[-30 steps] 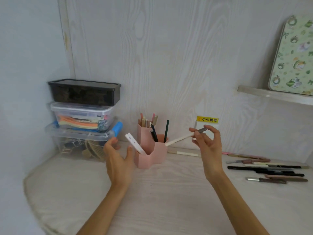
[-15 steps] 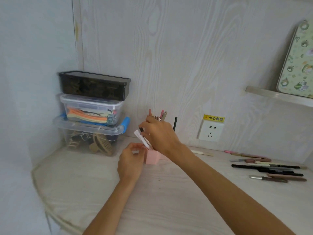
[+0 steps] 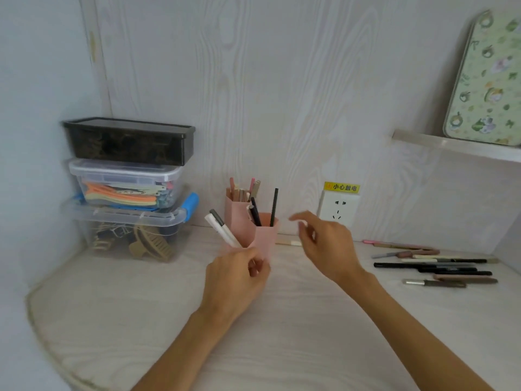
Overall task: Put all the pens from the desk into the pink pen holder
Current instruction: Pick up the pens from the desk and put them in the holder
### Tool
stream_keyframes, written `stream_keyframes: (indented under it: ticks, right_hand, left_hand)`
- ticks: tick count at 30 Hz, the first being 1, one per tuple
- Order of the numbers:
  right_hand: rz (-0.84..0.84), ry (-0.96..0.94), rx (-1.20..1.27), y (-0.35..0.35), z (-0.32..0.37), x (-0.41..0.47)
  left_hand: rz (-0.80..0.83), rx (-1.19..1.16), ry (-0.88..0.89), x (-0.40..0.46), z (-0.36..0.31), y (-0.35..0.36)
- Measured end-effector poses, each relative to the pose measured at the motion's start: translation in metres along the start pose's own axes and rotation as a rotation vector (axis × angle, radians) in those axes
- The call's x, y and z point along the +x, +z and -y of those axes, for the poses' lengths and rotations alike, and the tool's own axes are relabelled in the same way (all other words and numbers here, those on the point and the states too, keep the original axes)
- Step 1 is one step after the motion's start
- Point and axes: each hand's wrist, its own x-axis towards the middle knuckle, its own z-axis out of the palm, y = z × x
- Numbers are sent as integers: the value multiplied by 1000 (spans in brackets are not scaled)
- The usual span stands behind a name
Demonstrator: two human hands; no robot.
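Observation:
The pink pen holder stands mid-desk against the wall, with several pens upright in its compartments. Two white pens lean out of its front-left compartment. My left hand is curled around the holder's low front part and hides it. My right hand hovers just right of the holder, fingers apart, holding nothing. A cluster of several loose pens lies on the desk at the right. One pale pen lies behind the holder by the wall.
Three stacked plastic boxes fill the back left corner. A wall socket with a yellow label sits behind my right hand. A shelf at the upper right carries a green patterned tin. The desk's curved edge runs at the left.
My right hand left the white pen in the holder's front compartment and drew back to the right, now with nothing in it. My left hand stayed on the holder.

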Motion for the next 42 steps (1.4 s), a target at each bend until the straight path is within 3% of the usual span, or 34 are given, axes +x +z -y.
stream_keyframes:
  ticks: [4, 9, 14, 19, 22, 24, 28, 31, 33, 36, 42]
  right_hand:
    - [186, 300, -103, 5, -79, -36]
    - [376, 357, -174, 18, -112, -46]
    - [212, 321, -28, 14, -114, -43]
    - [228, 389, 326, 10, -115, -44]
    - [97, 501, 535, 7, -108, -41]
    - [39, 540, 569, 7, -103, -38]
    - [245, 424, 610, 13, -77, -29]
    - [412, 381, 699, 28, -44, -12]
    - [477, 377, 730, 40, -25, -1]
    - [513, 344, 769, 55, -10, 9]
    - [441, 354, 726, 62, -6, 14]
  left_hand:
    - [147, 3, 230, 13, -31, 27]
    - [342, 213, 296, 42, -54, 73]
    - [421, 511, 352, 67, -69, 97]
    - [375, 704, 439, 76, -78, 95]
    - [279, 603, 474, 69, -80, 80]
    - [125, 359, 418, 63, -79, 62]
    - [-239, -201, 197, 61, -76, 8]
    - [-453, -440, 163, 69, -65, -37]
    - [-587, -452, 185, 76, -54, -64]
    - [-683, -285, 197, 85, -34, -91]
    - [-463, -17, 159, 94, -7, -85]
